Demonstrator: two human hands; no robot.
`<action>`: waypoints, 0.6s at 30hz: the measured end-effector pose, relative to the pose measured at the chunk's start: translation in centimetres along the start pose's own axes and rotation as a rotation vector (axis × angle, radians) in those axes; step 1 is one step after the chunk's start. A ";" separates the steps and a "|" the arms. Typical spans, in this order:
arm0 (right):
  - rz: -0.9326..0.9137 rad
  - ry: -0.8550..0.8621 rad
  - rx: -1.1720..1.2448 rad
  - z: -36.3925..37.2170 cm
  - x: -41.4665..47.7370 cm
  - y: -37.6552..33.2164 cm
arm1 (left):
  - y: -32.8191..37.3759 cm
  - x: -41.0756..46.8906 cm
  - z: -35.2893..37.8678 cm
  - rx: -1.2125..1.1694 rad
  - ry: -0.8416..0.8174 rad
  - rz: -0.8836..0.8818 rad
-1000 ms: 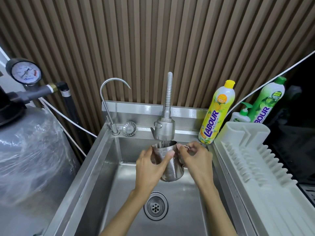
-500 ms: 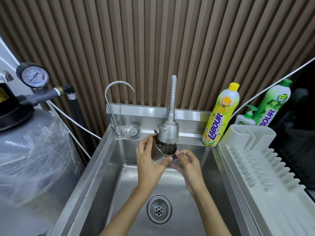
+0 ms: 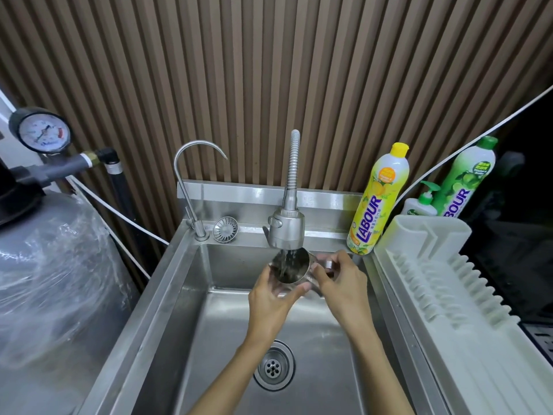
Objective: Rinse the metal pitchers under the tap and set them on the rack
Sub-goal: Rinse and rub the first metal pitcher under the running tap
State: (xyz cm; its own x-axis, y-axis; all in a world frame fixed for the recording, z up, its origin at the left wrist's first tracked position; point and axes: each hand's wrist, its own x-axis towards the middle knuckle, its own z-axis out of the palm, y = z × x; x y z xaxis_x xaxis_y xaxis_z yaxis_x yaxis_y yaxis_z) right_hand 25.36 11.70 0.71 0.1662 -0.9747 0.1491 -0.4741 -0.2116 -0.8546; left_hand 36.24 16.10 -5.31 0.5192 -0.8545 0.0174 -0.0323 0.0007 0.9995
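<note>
A small metal pitcher [image 3: 291,266] is held over the steel sink [image 3: 191,295], tilted with its mouth toward me, right under the spray tap [image 3: 286,227]. Water runs from the tap into the pitcher. My left hand [image 3: 270,298] cups the pitcher's body from below and the left. My right hand [image 3: 339,280] grips the pitcher's handle on the right side. The white dish rack [image 3: 443,283] stands to the right of the sink with nothing on it.
A thin curved tap [image 3: 191,181] and a round strainer [image 3: 225,229] sit at the sink's back left. A yellow detergent bottle [image 3: 378,199], a green one [image 3: 466,178] and a pump bottle [image 3: 419,202] stand at the back right. The drain [image 3: 273,368] is below my arms. A wrapped tank [image 3: 48,280] with a gauge [image 3: 42,131] is on the left.
The pitcher has turned from upright to tilted with its mouth facing me, and water now pours into it. My right hand has moved up to the handle on the right.
</note>
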 end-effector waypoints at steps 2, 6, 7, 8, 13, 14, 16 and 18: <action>0.006 -0.033 0.226 0.5 0.2 0.6 | 0.4 0.5 0.0 -0.079 0.020 0.057; 0.143 -0.237 0.795 2.6 0.4 2.4 | 1.7 1.5 -1.2 0.103 0.076 0.267; 0.170 -0.287 0.919 3.2 0.3 2.6 | 2.3 1.4 -1.7 0.173 0.085 0.306; 0.197 -0.311 0.971 3.6 0.1 2.7 | 2.8 1.3 -2.0 0.225 0.095 0.335; 0.242 -0.282 0.756 3.5 -0.6 2.2 | 3.6 0.4 -3.0 0.479 0.254 0.285; 0.243 -0.269 0.687 3.1 -0.5 2.0 | 3.5 0.3 -3.0 0.500 0.258 0.265; 0.255 -0.230 0.537 2.1 -0.3 1.6 | 3.3 0.1 -3.0 0.493 0.222 0.201; 0.257 -0.179 0.365 0.8 0.0 1.4 | 2.6 -0.1 -2.7 0.459 0.182 0.146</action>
State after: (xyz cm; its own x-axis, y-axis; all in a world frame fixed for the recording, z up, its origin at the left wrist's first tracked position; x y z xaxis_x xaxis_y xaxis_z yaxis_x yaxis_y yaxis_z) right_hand 25.43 11.50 -0.91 0.2453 -0.9577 -0.1504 -0.1902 0.1046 -0.9762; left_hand 38.42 17.63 -2.62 0.6206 -0.7580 0.2010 -0.4655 -0.1499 0.8723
